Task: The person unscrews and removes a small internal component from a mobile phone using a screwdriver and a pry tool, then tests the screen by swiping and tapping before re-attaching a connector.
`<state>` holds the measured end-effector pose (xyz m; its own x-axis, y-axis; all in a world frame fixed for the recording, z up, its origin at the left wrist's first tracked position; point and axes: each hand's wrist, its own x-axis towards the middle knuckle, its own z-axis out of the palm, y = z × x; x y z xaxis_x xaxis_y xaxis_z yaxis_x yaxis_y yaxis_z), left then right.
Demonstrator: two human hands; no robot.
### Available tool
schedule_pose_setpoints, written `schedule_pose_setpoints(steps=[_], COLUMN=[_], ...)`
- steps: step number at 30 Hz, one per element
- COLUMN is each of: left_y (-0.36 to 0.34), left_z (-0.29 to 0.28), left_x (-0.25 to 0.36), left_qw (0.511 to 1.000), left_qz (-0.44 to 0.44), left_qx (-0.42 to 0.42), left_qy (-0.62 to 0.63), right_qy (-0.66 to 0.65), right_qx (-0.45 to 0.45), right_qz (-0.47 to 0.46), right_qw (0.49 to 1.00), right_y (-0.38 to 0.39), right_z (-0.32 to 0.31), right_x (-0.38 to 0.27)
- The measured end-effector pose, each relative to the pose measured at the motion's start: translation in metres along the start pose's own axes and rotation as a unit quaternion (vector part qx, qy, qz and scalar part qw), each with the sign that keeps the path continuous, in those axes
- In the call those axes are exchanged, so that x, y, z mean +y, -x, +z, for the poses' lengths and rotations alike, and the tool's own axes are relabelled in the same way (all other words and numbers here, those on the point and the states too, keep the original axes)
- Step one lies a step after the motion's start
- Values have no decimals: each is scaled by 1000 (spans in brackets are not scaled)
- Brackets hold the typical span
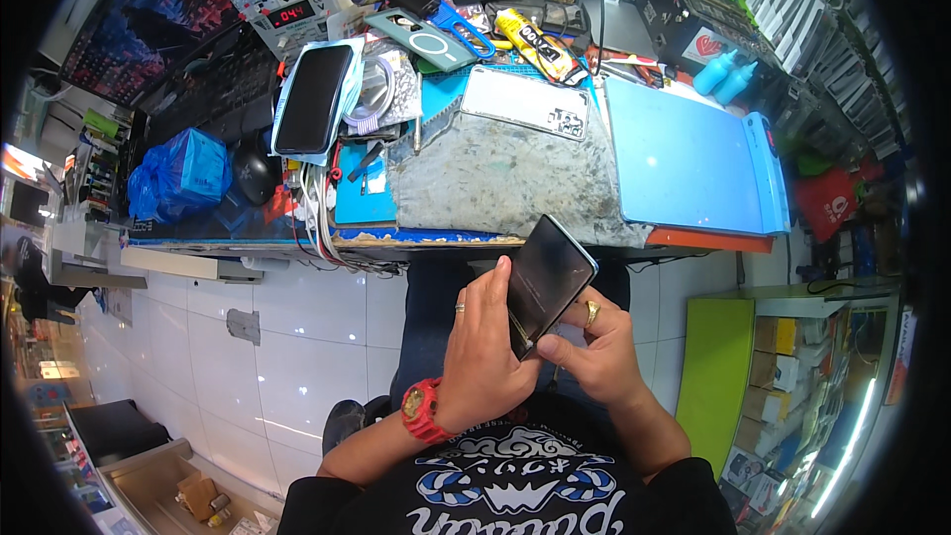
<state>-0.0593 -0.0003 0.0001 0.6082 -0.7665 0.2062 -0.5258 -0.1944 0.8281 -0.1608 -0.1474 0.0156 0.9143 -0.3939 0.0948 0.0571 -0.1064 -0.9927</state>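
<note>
A dark-screened smartphone (551, 280) is held tilted above my lap, just off the bench's front edge. My left hand (482, 337) cradles its left side and lower end, fingers along the edge; a red watch circles that wrist. At the lower right edge, my right hand (599, 347) grips the phone with its thumb by the bottom corner and its other fingers partly hidden behind. On the bench beyond lie a grey stained work mat (485, 178) and a pale phone back cover (525, 101). Another black-screened phone (314, 97) rests on the left.
A blue flat plate-like device (684, 159) covers the bench's right side. Behind stand a power supply (287, 20) with a red display and two blue bottles (723, 76). A blue plastic bag (183, 176) sits by a black mouse (256, 173). Cables (317, 208) hang over the front edge.
</note>
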Motion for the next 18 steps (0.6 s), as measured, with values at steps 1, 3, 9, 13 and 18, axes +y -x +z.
schedule_pose_setpoints(steps=[1,3,9,13,18], left_y=[0,0,-1,-4,-20], left_z=[0,0,1,-4,-30], left_x=[0,1,2,-8,-16], left_qw=[1000,1000,999,866,777], left_qz=[-1,-2,-19,-225,-262], left_qx=[-1,-3,4,-51,-79], left_qy=[1,4,35,445,566], right_qy=[1,2,24,3,88], right_qx=[-8,-23,-15,71,86], right_qz=[6,17,14,4,8], right_qw=[1000,1000,999,997,992], right_y=[1,2,5,1,-29], right_z=[-2,-5,-7,-6,-38], right_x=[-1,-1,7,2,-16])
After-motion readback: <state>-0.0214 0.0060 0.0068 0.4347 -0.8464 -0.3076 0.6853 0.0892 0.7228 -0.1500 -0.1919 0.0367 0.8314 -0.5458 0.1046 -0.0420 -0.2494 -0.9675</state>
